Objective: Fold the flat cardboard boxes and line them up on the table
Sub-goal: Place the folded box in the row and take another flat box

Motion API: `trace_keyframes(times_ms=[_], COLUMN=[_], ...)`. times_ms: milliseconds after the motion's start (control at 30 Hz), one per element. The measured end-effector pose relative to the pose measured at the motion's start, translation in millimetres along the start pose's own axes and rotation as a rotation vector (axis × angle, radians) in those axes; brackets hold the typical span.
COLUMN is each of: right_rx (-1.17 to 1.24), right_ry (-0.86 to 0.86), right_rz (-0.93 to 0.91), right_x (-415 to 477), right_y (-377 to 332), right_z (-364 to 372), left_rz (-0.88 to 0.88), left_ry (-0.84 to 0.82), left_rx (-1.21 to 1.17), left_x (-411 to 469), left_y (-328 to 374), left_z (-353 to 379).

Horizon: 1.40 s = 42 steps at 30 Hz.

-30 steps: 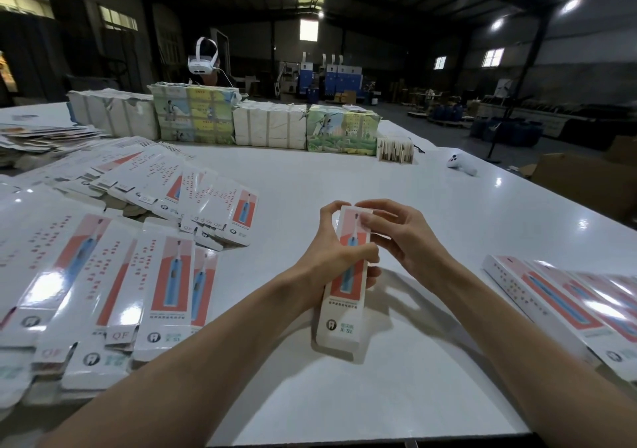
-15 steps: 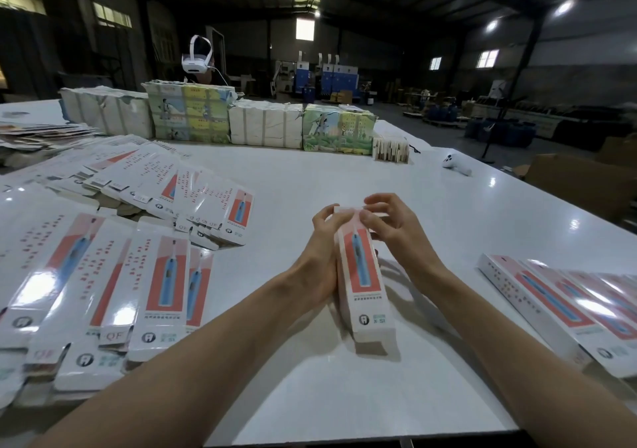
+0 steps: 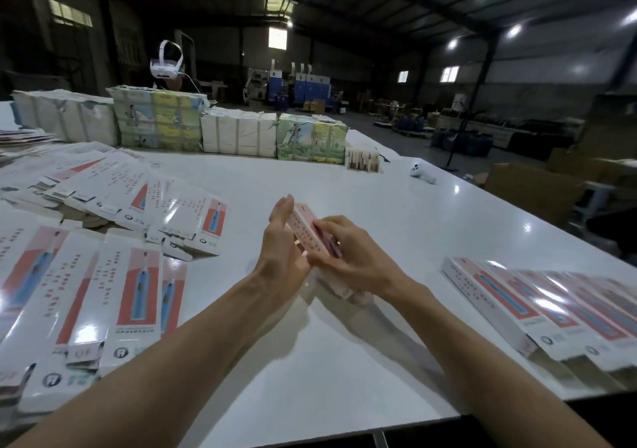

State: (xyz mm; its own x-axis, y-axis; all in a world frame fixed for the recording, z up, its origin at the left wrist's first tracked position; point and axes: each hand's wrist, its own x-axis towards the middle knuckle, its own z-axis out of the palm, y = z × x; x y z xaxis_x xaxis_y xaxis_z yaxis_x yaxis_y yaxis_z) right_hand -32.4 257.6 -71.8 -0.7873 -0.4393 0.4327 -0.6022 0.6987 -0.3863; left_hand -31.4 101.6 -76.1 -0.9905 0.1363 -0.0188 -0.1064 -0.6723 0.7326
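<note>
A slim white and pink toothbrush box [image 3: 307,235] is held above the middle of the white table [image 3: 344,361], tilted with its text side up. My left hand [image 3: 281,240] presses flat against its left side, fingers straight. My right hand [image 3: 348,256] wraps over its right side and near end, hiding the lower part. Flat unfolded boxes [image 3: 113,296] lie spread in overlapping heaps on the left. Several folded boxes [image 3: 537,309] lie side by side in a row at the right edge.
Wrapped bundles of printed cartons [image 3: 238,133] line the far side of the table. A white controller [image 3: 422,173] lies at the far right. A person wearing a white headset [image 3: 166,61] stands behind the bundles. A brown carton [image 3: 531,189] sits beyond the right edge.
The box has turned from its picture face up to its text side and tilted over. My left hand has flattened against it and my right hand has slid down over its near end.
</note>
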Motion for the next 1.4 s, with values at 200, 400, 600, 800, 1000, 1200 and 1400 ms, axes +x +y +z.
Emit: trace_keyframes(times_ms=[200,400,600,800,1000,1200,1400], right_rx=[-0.251,-0.413,-0.644,-0.711,-0.704,-0.517,-0.328], right_ry=[0.079,0.124,0.018,0.039,0.071,0.082,0.054], right_rz=[0.100,0.388,0.615,0.754,0.568,0.334,0.319], right_x=[-36.2,-86.9,-128.3,-142.3,-90.5,-2.3,22.9], right_y=[0.4,27.4,50.4,49.6,28.3,6.7,13.0], right_z=[-17.0,-53.1,-69.4,-86.6,-76.5,-21.7,33.6], left_rz=[0.072,0.104,0.105,0.107,0.125,0.212,0.366], left_ry=[0.059,-0.032,-0.144,-0.153,-0.160,-0.014,0.192], left_rx=[0.430,0.734,0.903,0.930,0.994,1.091,1.634], left_x=[4.8,7.1,1.6,-0.9,-6.0,-7.6,-5.4], left_y=[-16.5,-22.3,-24.5,-22.8,-23.3,-21.8,-6.9], left_z=[-1.2,-10.1,-11.7,-12.1,-9.4,-11.6,-20.3])
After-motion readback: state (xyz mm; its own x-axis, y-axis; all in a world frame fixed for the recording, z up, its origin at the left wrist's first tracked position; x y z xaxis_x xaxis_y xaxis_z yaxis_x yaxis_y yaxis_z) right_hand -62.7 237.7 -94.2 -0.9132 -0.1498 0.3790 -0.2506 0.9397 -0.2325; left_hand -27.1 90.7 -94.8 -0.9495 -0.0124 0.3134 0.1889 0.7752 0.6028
